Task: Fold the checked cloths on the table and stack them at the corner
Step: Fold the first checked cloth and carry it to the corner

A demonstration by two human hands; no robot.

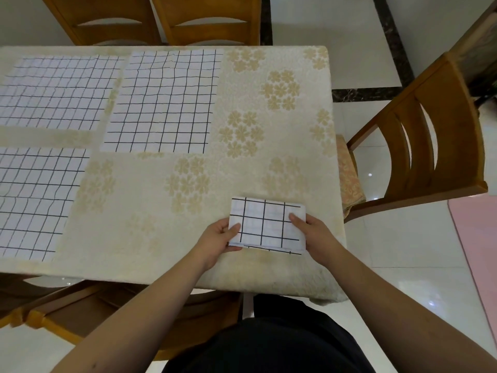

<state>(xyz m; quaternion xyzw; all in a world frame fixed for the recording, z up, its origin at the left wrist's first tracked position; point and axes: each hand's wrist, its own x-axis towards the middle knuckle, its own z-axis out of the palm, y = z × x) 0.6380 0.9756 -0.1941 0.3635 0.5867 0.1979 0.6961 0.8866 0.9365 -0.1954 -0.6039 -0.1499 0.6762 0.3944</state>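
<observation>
A folded white cloth with black checks [266, 224] lies near the table's near right corner. My left hand [217, 239] pinches its left edge, thumb on top. My right hand [314, 235] grips its right edge, thumb on top as well. Three unfolded checked cloths lie flat on the table: one at the back middle [164, 100], one at the back left [53, 92] and one at the near left [35, 200], partly cut off by the frame.
The table [150, 211] wears a cream cloth with beige flower prints. Wooden chairs stand behind the table [209, 20], at its right side [430, 146] and under the near edge [80, 313]. A pink mat [478, 238] lies on the tiled floor at right.
</observation>
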